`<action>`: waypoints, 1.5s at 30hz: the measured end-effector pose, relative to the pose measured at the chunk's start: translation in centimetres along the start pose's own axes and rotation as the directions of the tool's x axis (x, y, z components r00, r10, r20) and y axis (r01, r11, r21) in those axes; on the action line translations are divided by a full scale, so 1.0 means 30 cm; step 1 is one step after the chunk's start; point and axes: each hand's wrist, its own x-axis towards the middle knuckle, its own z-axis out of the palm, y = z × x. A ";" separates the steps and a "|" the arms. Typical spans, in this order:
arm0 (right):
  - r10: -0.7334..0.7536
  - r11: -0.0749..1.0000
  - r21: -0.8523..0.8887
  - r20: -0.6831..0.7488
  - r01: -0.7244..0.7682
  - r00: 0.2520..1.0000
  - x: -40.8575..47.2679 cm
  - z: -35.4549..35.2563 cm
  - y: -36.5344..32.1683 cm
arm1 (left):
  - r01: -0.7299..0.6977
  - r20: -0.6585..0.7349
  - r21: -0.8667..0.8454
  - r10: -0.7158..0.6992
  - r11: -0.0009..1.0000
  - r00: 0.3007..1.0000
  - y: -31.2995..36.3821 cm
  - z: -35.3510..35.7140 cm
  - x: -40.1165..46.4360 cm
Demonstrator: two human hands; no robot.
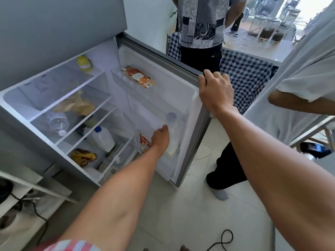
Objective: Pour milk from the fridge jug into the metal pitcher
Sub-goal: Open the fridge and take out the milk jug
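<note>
The fridge stands open. A white milk jug (172, 148) with a pale blue cap stands in the lower bin of the fridge door (194, 124). My left hand (160, 138) reaches into that bin and is closed against the jug's near side, its fingertips hidden behind the hand. My right hand (215, 91) grips the top outer corner of the door and holds it open. A second white jug (103, 140) with a blue cap stands on a lower shelf inside the fridge. No metal pitcher is in view.
A red carton (145, 143) stands in the door bin left of my hand. Two people stand close behind the door: one in a patterned shirt (201, 20), one in white (293, 84). A black cable (224, 240) lies on the tiled floor.
</note>
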 end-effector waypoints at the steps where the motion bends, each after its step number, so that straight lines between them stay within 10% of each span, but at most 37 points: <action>1: 0.000 1.000 -0.005 -0.013 0.000 1.000 0.000 0.006 0.000 | 0.078 0.043 -0.097 -0.074 0.992 0.996 0.005 0.016 0.009; 7: 0.002 0.999 -0.047 -0.109 -0.007 0.994 -0.003 0.035 -0.006 | 0.241 0.183 -0.528 -0.168 0.814 0.969 -0.007 0.067 0.060; 13: -0.007 0.998 -0.069 -0.127 -0.002 0.992 0.001 0.037 -0.006 | 0.072 -0.122 -0.885 -0.380 0.459 0.917 -0.094 0.087 0.082; 18: -0.013 0.998 -0.070 -0.123 0.004 0.992 0.003 0.032 -0.006 | -0.041 -0.230 -0.926 -0.478 0.375 0.848 -0.111 0.034 0.061; 32: -0.130 0.991 -0.033 -0.009 0.129 0.992 -0.026 -0.033 -0.002 | -0.200 -0.593 -0.595 -0.258 0.779 0.763 0.021 -0.143 -0.168; 45: -0.381 0.922 0.019 -0.117 0.386 0.917 -0.266 -0.061 -0.220 | -0.219 -0.717 -0.427 -0.181 0.877 0.673 0.026 -0.494 -0.379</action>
